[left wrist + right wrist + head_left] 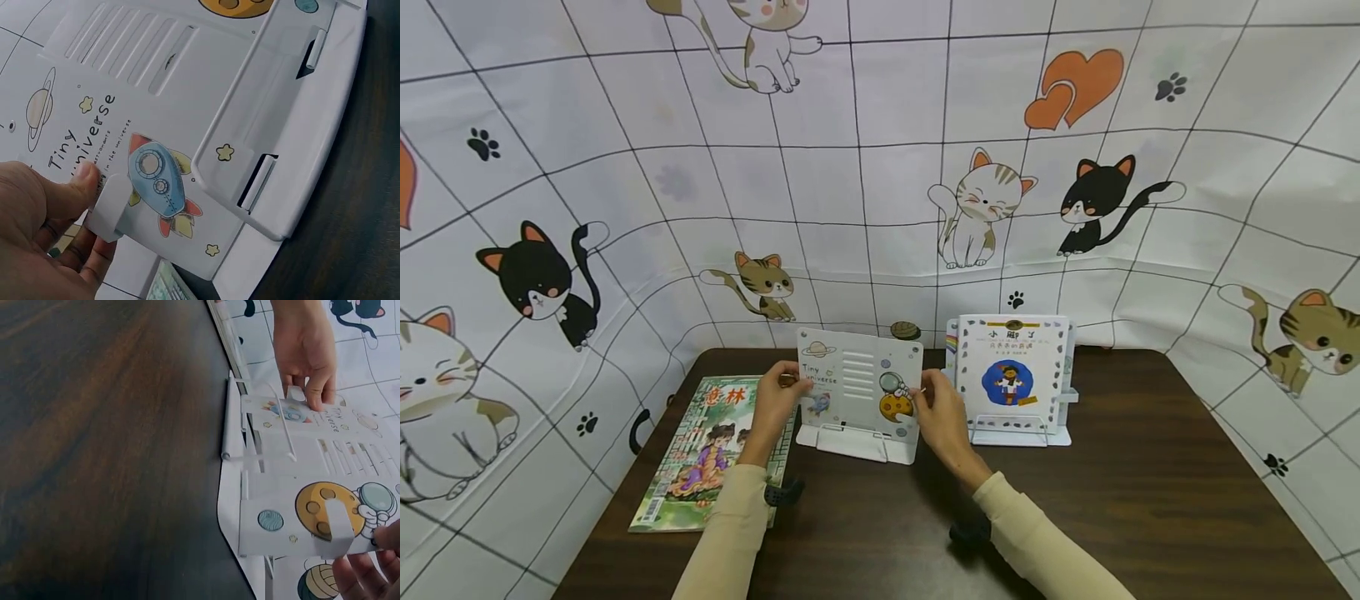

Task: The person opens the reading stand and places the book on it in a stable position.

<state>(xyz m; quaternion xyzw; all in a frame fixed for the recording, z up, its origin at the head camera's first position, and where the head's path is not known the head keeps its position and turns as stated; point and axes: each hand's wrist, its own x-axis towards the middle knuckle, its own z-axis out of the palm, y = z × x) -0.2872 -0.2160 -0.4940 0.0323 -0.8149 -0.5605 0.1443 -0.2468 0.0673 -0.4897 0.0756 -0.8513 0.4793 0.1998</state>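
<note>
A white book stand printed "Tiny Universe" with a rocket and a planet stands upright, tilted back, in the middle of the table. My left hand pinches its left edge at a small white side clip, thumb on the front and fingers behind. At the opposite edge, my right hand grips the panel near another clip over the yellow planet. The stand's front page holder lies low along its base, and no book rests on the panel.
To the right, a second white stand bears a children's book with a blue picture. A colourful magazine lies flat at the left of the brown table. Behind hangs a white cloth printed with cats.
</note>
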